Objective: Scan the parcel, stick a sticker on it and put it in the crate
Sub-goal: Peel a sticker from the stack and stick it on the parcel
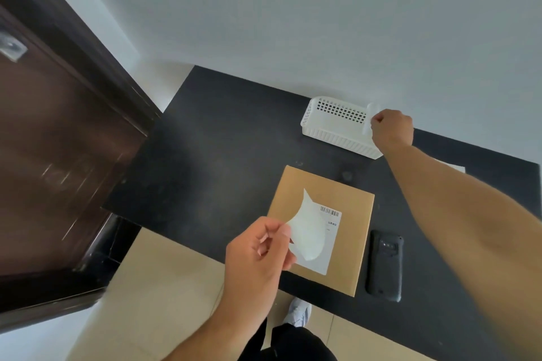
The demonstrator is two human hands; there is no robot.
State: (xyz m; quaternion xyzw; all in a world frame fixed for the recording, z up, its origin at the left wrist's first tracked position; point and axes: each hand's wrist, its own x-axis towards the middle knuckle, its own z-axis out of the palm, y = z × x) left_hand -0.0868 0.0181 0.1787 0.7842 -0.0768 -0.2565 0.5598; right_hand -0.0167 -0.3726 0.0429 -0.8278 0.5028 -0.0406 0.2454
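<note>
Left hand (258, 246) — pinched on curled sticker (308, 234), held above parcel (352, 202) for placing; right hand (391, 129) — closed on paper strip (370, 119) over crate (328, 123).

Matt brown cardboard parcel (322, 228); white perforated plastic crate (331, 126); matt black tabletop (220, 155); glossy dark wood door (58, 141).

Around the parcel (321, 228) the black table (223, 141) lies bare to its left and far side, the handheld scanner (384, 265) just beside its right edge, the white crate (337, 126) beyond its far right corner, wall behind.
</note>
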